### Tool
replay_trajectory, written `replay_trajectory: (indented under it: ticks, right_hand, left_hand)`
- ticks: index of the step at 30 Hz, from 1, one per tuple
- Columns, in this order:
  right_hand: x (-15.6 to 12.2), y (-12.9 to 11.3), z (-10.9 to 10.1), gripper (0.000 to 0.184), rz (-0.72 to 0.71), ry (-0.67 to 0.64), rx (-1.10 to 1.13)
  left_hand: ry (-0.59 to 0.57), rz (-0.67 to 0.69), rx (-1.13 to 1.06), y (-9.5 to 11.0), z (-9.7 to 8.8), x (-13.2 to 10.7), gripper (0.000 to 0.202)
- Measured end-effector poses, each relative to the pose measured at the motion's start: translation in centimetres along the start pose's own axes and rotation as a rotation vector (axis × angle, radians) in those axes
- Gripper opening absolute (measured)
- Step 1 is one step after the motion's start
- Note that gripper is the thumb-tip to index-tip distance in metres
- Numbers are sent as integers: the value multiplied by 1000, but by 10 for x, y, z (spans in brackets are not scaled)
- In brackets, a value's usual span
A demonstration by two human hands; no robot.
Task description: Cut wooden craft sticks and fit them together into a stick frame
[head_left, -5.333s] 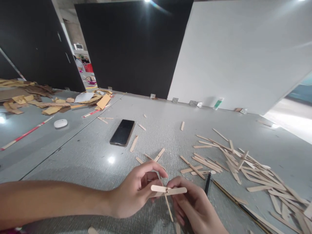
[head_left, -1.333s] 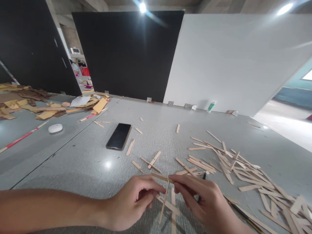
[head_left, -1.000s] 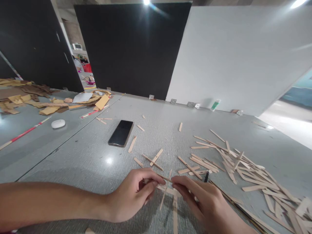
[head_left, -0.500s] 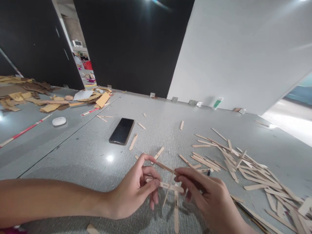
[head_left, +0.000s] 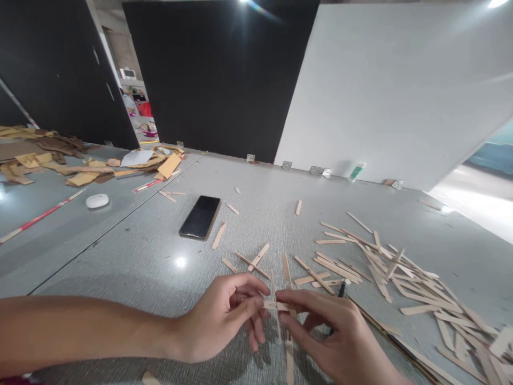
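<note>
My left hand (head_left: 230, 315) pinches a wooden craft stick (head_left: 271, 305) between thumb and fingers, just above the table. My right hand (head_left: 324, 326) is closed around the other end of this stick, its thumb and fingertips pressed at the crossing. A second thin craft stick (head_left: 279, 327), seen on edge, runs across the first one between my hands. Whether the two are joined cannot be made out. Under my right fingers a flat craft stick (head_left: 289, 361) points toward me, and another craft stick (head_left: 285, 267) lies just beyond them.
A large heap of craft sticks (head_left: 425, 289) spreads at right, beside a long dark rod (head_left: 393, 339). Crossed sticks (head_left: 258, 258) lie beyond my left hand. A phone (head_left: 200, 217), white earbud case (head_left: 97, 201) and torn cardboard (head_left: 80, 166) are farther left. A black panel (head_left: 220, 80) stands behind.
My right hand has come down and slightly left onto the crossed sticks. The stick that spanned from my left index finger to my right fingers is no longer raised there. My left index finger has lowered.
</note>
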State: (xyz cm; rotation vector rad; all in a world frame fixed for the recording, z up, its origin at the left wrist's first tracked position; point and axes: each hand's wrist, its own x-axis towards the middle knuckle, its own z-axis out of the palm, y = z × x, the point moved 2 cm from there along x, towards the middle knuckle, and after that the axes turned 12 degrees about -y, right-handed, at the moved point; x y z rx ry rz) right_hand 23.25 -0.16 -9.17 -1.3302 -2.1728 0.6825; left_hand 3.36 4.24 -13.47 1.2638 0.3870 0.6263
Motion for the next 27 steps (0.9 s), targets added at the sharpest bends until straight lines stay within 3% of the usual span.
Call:
replay_trajectory:
  ticks: [9, 15, 20, 22, 27]
  right_hand:
    - [1, 2, 4, 19, -48, 1, 38]
    - [-4, 4, 1, 24, 44, 246, 367]
    - [-9, -24, -7, 27, 203, 395, 680]
    - [-9, -36, -14, 28, 228, 375, 815]
    - [-7, -66, -31, 34, 344, 137, 1174]
  left_hand:
    - [-21, 2, -56, 1, 1, 2, 30]
    - [31, 41, -63, 22, 1, 3, 26]
    - [5, 8, -42, 54, 12, -5, 25]
    - [-4, -1, -41, 64, 18, -10, 25]
    - [0, 32, -5, 80, 29, -19, 29]
